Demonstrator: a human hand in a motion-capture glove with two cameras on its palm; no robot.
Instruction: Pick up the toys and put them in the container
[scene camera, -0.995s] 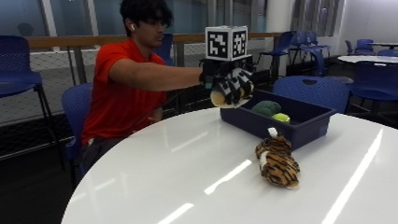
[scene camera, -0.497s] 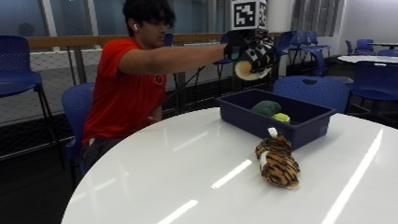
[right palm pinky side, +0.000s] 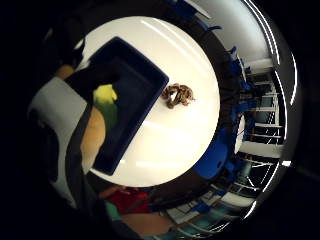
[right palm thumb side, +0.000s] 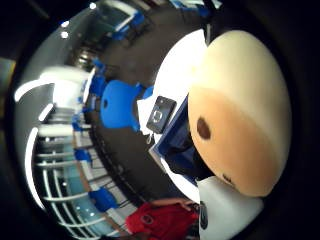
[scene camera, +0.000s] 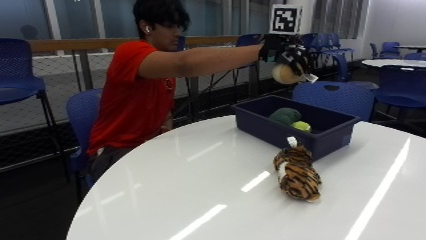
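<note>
While the tan round toy (scene camera: 285, 74) is held curled in the fingers of the gloved right hand (scene camera: 285, 50), high above the blue container (scene camera: 293, 126) at the far edge of the white table (scene camera: 200, 190), it is best lowered over the bare part of the bin before being let go. A green toy (scene camera: 285, 115) and a yellow-green one (scene camera: 301, 126) are already inside, and the striped tiger (scene camera: 296, 172) is left lying on the table just beside the container's near wall.

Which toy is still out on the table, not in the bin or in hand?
The striped tiger toy, lying on the white table beside the blue container. The green toys are inside it; the tan one is held by the right hand.
</note>
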